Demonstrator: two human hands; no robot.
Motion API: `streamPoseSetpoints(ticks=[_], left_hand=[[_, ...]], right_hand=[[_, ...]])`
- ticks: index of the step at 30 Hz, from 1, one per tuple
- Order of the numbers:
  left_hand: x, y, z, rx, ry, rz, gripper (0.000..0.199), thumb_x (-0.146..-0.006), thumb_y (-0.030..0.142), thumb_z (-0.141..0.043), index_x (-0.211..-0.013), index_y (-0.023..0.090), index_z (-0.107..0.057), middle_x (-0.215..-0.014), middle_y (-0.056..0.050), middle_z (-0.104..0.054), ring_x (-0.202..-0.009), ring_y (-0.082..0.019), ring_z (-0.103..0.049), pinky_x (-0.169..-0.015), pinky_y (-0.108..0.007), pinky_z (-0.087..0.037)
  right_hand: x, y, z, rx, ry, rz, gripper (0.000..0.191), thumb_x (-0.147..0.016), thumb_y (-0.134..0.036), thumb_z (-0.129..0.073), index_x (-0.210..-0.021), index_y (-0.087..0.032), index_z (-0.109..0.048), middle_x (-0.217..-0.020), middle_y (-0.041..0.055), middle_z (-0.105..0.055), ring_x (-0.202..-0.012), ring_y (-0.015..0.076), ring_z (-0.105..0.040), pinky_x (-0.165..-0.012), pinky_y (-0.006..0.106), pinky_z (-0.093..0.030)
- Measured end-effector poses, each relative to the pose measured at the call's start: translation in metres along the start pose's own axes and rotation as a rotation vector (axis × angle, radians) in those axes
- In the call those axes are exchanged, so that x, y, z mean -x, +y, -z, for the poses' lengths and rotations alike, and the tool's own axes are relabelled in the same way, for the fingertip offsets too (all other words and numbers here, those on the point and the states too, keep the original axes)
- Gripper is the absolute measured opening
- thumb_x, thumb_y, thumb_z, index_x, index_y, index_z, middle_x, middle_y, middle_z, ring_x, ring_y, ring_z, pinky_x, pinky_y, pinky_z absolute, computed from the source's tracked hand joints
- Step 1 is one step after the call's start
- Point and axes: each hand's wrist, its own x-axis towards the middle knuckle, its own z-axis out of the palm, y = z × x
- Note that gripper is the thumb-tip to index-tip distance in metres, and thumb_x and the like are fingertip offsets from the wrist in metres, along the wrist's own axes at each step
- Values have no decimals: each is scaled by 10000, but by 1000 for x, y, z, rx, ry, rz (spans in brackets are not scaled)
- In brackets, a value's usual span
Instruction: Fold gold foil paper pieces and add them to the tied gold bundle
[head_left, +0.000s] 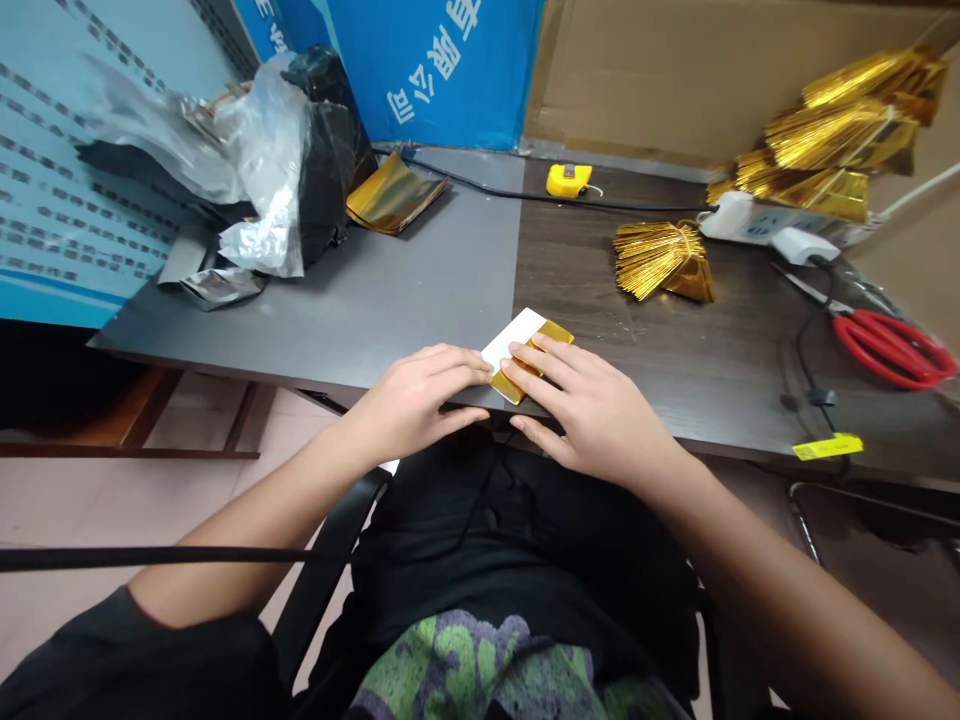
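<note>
A small sheet of gold foil paper (555,331), partly folded so that a white face shows, lies at the front edge of the desk. The fingertips of my left hand (421,398) rest on its left end, fingers stretched out together and thumb apart below. Spread over the gold part are the fingers of my right hand (596,408), pressing flat, its thumb held away near the desk edge. Both hands are open, and the fingers hide part of the fold.
Behind are a stack of gold sheets (395,194), plastic bags (270,150) and a yellow tape measure (568,180). To the right lie a fanned gold bundle (664,260), more gold bundles (840,130), a white power strip (750,220), a black cable and red-handled scissors (892,345).
</note>
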Motion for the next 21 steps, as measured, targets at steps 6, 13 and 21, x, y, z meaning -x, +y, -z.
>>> streamPoseSetpoints(ticks=[6,13,21], left_hand=[[0,0,-1,90,16,21,308,-988,352,-641,-1214,144,-614,-1170,-114,-739,-1164,-222,-684,-1049,-384,-567],[1,-1,-2,127,-5,87,292,-962,360,-678,-1166,156,-634,-1155,-106,-739,-1154,-246,-682,-1027,-410,-560],[0,-3,-2,155,-17,108,266,-942,364,-706,-1100,157,-653,-1141,-97,-739,-1129,-256,-671,-1001,-408,-551]], right_hand=[[1,0,0,40,-9,28,472,-1011,-362,-567,-1431,-155,-621,-1503,167,-577,-1397,382,-538,-1128,562,-491],[4,-1,-2,56,-61,18,513,-997,-348,-601,-1479,-172,-578,-1572,165,-500,-1459,385,-466,-1171,580,-447],[5,-1,-2,106,-92,49,513,-1006,-349,-587,-1482,-159,-564,-1578,162,-490,-1476,394,-439,-1181,592,-436]])
